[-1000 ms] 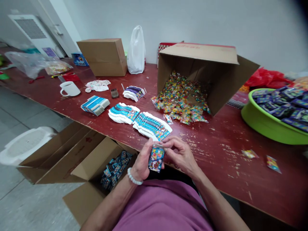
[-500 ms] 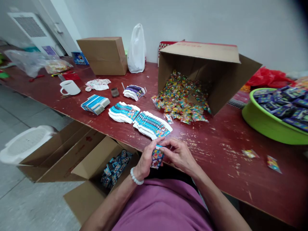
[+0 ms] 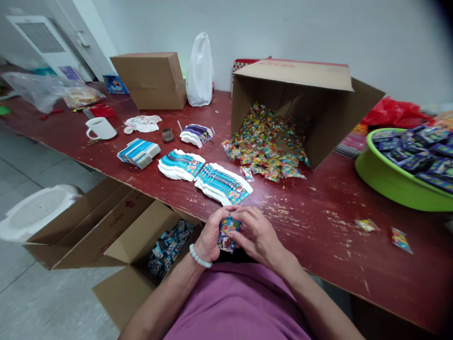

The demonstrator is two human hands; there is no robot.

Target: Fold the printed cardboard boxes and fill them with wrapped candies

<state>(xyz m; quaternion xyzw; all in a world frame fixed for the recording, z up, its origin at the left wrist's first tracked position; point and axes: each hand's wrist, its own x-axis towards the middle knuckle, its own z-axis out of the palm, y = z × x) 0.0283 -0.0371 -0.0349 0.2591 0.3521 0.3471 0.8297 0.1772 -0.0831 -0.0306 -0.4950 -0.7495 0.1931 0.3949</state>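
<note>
Between both hands, at the table's front edge, is a small printed blue box (image 3: pixel 228 234). My left hand (image 3: pixel 211 234), with a beaded bracelet at the wrist, is closed around the box's left side. My right hand (image 3: pixel 256 232) grips it from the right, fingers over the top and thumb on the printed face. Just beyond lie two fanned stacks of flat blue cartons, a nearer one (image 3: pixel 222 183) and a left one (image 3: pixel 181 165). Small candy packets (image 3: pixel 269 146) spill from a cardboard box (image 3: pixel 322 118) on its side.
An open carton (image 3: pixel 134 231) below the table's left edge holds several blue boxes (image 3: pixel 170 248). A green basin (image 3: pixel 399 189) of purple boxes stands at right. Further left are a white mug (image 3: pixel 101 128), purple cartons (image 3: pixel 196 135) and a white bag (image 3: pixel 200 71).
The box's white top flap, visible before, has gone down and its top now looks closed. My right thumb has moved from the top edge down onto the printed face.
</note>
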